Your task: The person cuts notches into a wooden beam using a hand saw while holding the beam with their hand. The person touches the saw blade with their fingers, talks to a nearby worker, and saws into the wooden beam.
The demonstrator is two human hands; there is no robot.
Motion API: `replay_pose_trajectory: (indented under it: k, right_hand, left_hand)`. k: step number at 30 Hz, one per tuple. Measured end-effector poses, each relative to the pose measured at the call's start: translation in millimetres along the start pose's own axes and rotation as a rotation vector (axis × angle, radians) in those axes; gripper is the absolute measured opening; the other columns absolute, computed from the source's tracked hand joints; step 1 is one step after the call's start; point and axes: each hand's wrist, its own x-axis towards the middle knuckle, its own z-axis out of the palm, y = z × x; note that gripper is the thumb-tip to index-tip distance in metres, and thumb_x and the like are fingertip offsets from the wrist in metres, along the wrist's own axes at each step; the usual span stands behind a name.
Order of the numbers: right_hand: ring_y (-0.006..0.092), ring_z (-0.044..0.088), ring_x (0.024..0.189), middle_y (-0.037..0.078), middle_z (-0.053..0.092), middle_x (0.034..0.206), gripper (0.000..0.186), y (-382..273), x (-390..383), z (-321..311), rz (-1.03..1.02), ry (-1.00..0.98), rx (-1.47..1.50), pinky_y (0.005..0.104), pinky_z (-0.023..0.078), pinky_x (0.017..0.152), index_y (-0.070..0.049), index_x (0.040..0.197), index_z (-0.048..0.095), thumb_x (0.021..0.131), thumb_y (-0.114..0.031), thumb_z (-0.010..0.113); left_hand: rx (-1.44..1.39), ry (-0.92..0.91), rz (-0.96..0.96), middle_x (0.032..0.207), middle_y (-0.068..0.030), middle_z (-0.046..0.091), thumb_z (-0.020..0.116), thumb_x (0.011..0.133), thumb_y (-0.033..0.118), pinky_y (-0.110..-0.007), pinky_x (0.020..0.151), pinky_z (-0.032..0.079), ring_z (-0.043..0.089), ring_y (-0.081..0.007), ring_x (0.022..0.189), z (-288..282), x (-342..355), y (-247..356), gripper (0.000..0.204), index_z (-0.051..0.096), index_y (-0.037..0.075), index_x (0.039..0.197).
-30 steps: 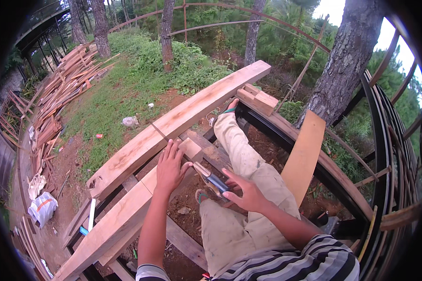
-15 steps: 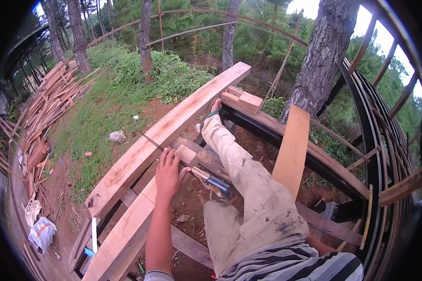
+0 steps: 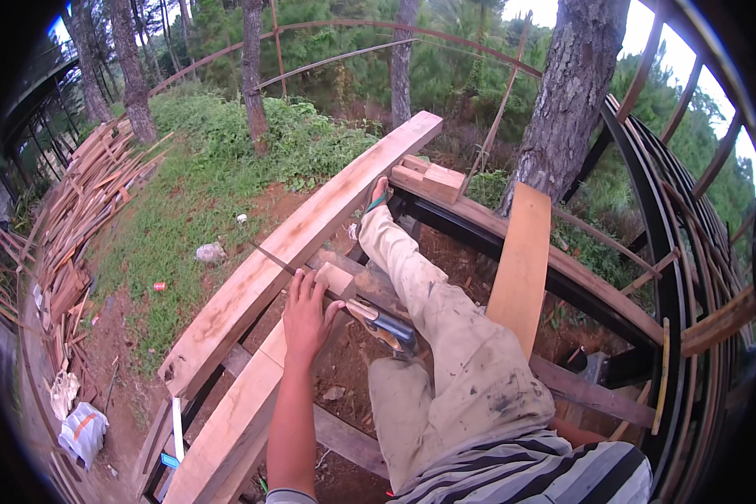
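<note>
My left hand (image 3: 306,316) lies on a light timber beam (image 3: 245,410), fingers stretched forward and thumb apart. Just ahead of those fingers is a handsaw (image 3: 388,326). Its thin dark blade slants toward the far left across the wood, and its dark handle end sits beside my bent leg. A square-cut timber end (image 3: 336,280) shows right by the blade. Of my right arm (image 3: 576,435) only a strip of forearm appears beside the striped shirt. The right hand itself is hidden behind my leg. My foot (image 3: 378,195), in a green-strapped sandal, rests against a longer beam (image 3: 307,239).
A wide tan plank (image 3: 521,267) leans across the dark frame (image 3: 470,245) on the right. Small wood blocks (image 3: 428,178) sit at its far end. Tree trunks (image 3: 569,101) stand beyond. Scrap wood (image 3: 92,189) and a white sack (image 3: 84,433) lie at left.
The view has turned slightly, so the surroundings shift a little. My left hand stays on the beam, and the saw keeps nearly the same place against it.
</note>
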Motion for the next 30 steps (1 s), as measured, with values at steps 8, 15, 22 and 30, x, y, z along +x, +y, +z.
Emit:
replay_pose_trajectory:
  k: [8, 15, 22, 30]
  right_hand:
    - [0.0312, 0.081, 0.100, 0.018, 0.081, 0.104, 0.031, 0.1, 1.5, -4.7, -0.008, -0.001, 0.002, 0.0429, 0.063, 0.086, -0.001, 0.116, 0.078, 0.096, -0.025, 0.076]
    - [0.0308, 0.081, 0.099, 0.017, 0.081, 0.103, 0.030, -3.1, 1.5, -5.0, -0.010, -0.004, -0.007, 0.0427, 0.063, 0.085, -0.001, 0.115, 0.078, 0.096, -0.024, 0.076]
    - [0.0303, 0.081, 0.098, 0.017, 0.081, 0.103, 0.029, -4.0, -0.6, -5.8, -0.020, -0.006, -0.006, 0.0425, 0.063, 0.085, -0.001, 0.115, 0.078, 0.096, -0.024, 0.076]
    - [0.0298, 0.081, 0.098, 0.017, 0.081, 0.102, 0.029, -6.2, 0.7, -8.2, -0.026, -0.013, -0.010, 0.0422, 0.063, 0.084, -0.001, 0.115, 0.078, 0.096, -0.023, 0.076]
  left_hand:
    - [-0.010, 0.027, 0.001, 0.163, -0.0115, 0.056, 0.081, 0.099, 0.044, -0.054, 0.125, 0.044, 0.037, -0.0385, 0.164, -0.2, 2.5, 2.4, 0.052, 0.071, 0.007, 0.133]
    - [-0.010, 0.016, -0.008, 0.163, -0.0124, 0.056, 0.080, 0.099, 0.045, -0.054, 0.126, 0.043, 0.037, -0.0390, 0.163, -1.8, 1.7, 2.4, 0.051, 0.071, 0.007, 0.131]
    - [-0.009, 0.031, 0.009, 0.162, -0.0119, 0.057, 0.080, 0.099, 0.045, -0.052, 0.127, 0.043, 0.038, -0.0386, 0.163, -0.3, 1.1, 1.5, 0.050, 0.071, 0.007, 0.131]
    - [-0.001, 0.010, -0.015, 0.162, -0.0114, 0.057, 0.081, 0.099, 0.044, -0.053, 0.125, 0.044, 0.038, -0.0385, 0.163, -0.9, 3.0, 3.2, 0.050, 0.071, 0.007, 0.130]
